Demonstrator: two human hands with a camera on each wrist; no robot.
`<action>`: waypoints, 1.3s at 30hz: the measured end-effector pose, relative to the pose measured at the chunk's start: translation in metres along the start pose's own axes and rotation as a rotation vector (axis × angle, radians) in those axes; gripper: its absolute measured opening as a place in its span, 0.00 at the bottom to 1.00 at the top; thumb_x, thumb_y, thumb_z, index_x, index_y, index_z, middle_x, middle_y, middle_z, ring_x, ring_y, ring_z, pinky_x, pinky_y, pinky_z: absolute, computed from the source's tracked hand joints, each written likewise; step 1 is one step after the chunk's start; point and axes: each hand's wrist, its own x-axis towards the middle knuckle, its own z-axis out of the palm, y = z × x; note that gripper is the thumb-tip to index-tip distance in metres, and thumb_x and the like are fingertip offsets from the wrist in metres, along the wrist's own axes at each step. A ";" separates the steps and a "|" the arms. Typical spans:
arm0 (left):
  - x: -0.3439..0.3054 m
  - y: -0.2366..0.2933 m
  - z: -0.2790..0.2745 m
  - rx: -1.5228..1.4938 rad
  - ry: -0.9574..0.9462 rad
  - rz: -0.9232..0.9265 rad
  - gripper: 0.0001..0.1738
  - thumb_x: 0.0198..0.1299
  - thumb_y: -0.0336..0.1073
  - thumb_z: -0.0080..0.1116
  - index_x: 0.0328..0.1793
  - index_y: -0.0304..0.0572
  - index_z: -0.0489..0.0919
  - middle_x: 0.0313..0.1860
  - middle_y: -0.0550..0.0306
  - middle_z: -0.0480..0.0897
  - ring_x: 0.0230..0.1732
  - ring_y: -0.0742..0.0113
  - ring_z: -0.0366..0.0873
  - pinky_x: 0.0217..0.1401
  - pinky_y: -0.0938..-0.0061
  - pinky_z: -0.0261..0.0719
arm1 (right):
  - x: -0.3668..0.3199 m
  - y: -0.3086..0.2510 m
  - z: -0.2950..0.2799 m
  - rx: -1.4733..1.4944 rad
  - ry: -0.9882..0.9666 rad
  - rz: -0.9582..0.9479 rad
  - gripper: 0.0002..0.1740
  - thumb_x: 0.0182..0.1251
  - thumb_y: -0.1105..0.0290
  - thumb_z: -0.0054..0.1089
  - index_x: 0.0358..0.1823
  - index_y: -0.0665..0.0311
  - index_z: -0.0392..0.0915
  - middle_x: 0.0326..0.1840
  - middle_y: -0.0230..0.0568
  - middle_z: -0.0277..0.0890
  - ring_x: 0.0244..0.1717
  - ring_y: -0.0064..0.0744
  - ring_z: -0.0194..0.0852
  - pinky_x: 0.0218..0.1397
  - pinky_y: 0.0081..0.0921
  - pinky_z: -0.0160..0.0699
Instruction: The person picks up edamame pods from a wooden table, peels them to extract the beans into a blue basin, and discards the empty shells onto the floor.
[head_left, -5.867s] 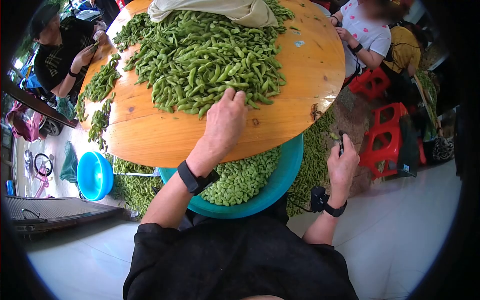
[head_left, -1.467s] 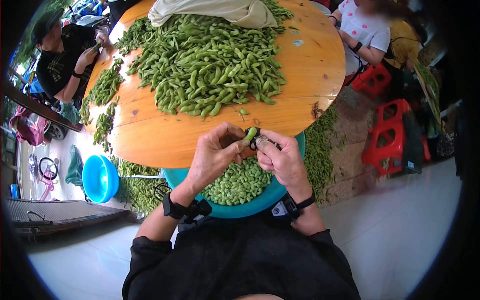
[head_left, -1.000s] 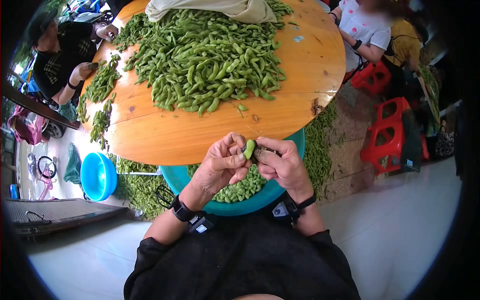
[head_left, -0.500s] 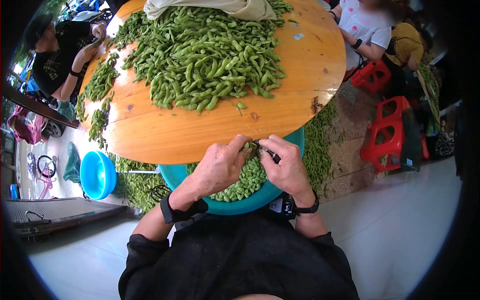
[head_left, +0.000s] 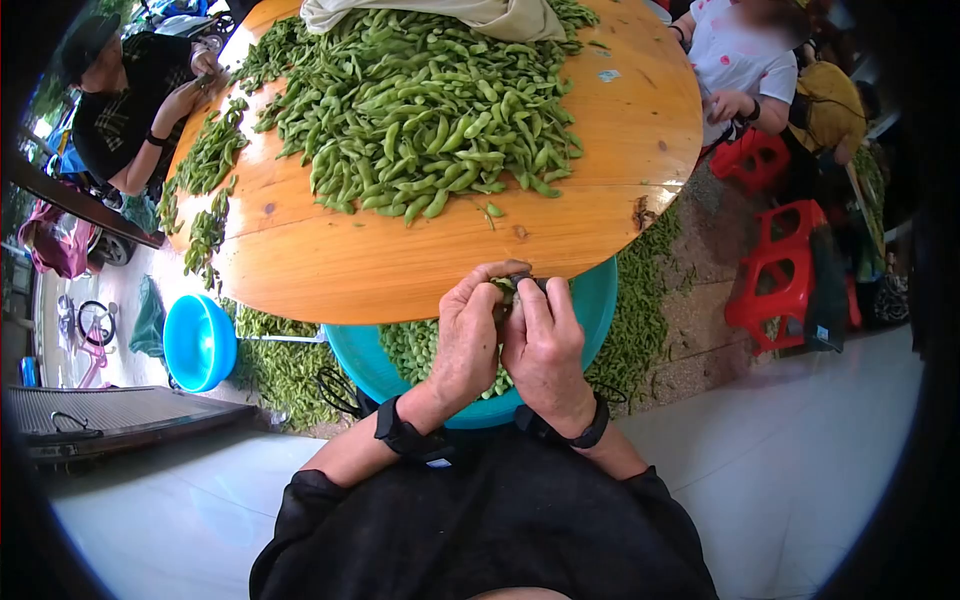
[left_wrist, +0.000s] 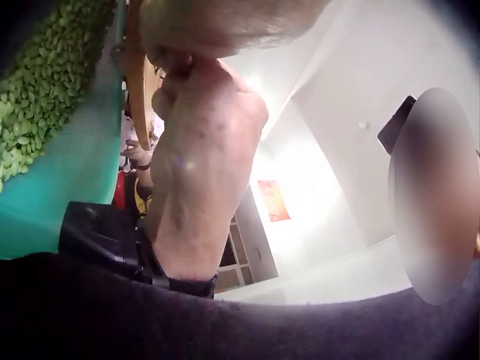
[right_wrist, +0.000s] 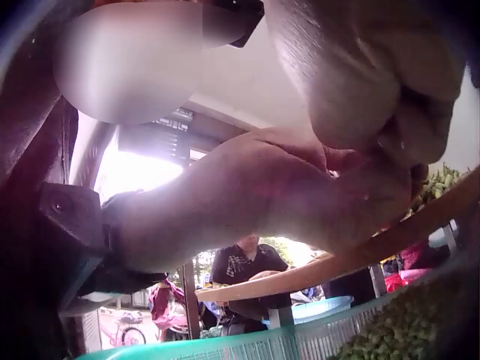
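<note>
Both hands meet over the near edge of the table. My left hand (head_left: pixel 465 340) pinches a green pod (head_left: pixel 503 290), mostly covered by the fingers. Against it, my right hand (head_left: pixel 543 350) has curled fingers around a small dark tool (head_left: pixel 522 279), partly hidden. Below them a teal basin (head_left: pixel 602 315) holds shelled green beans (head_left: pixel 408 350). Beyond lies a big heap of pods (head_left: pixel 430 120) on the wooden table (head_left: pixel 330 280). The wrist views show the left hand (left_wrist: pixel 232 26) and right hand (right_wrist: pixel 360 67) from close by, their fingertips hidden.
A beige cloth (head_left: pixel 500 18) covers the heap's far side. One loose pod (head_left: pixel 494 210) lies near it. People sit at left (head_left: pixel 130 100) and right (head_left: pixel 740 70). A blue basin (head_left: pixel 200 343) stands left, red stools (head_left: pixel 780 270) right, and pods (head_left: pixel 645 300) cover floor beside the basin.
Since the earliest frame, the left hand has left the heap and the right has come in from the side to join it. Over the last half second both hands have turned, bringing their fingers closer together.
</note>
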 end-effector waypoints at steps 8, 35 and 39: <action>-0.002 -0.002 0.000 -0.017 -0.106 0.031 0.18 0.69 0.26 0.42 0.58 0.29 0.79 0.43 0.60 0.81 0.27 0.82 0.69 0.31 0.84 0.70 | 0.001 0.014 -0.004 0.033 0.046 -0.013 0.14 0.61 0.84 0.58 0.49 0.75 0.76 0.37 0.48 0.67 0.30 0.46 0.75 0.31 0.35 0.76; 0.069 0.066 -0.003 1.086 -0.271 0.455 0.03 0.59 0.22 0.61 0.39 0.34 0.79 0.34 0.57 0.82 0.30 0.71 0.80 0.35 0.73 0.77 | 0.024 0.050 -0.052 0.318 -0.079 0.326 0.13 0.65 0.81 0.57 0.50 0.72 0.80 0.30 0.43 0.75 0.26 0.28 0.74 0.30 0.25 0.71; 0.044 0.054 -0.013 0.568 -0.355 0.225 0.06 0.60 0.21 0.62 0.42 0.34 0.78 0.34 0.57 0.82 0.31 0.75 0.79 0.35 0.79 0.77 | 0.026 0.030 -0.036 1.002 -0.174 0.672 0.14 0.72 0.77 0.54 0.55 0.75 0.78 0.27 0.28 0.71 0.21 0.13 0.63 0.22 0.15 0.63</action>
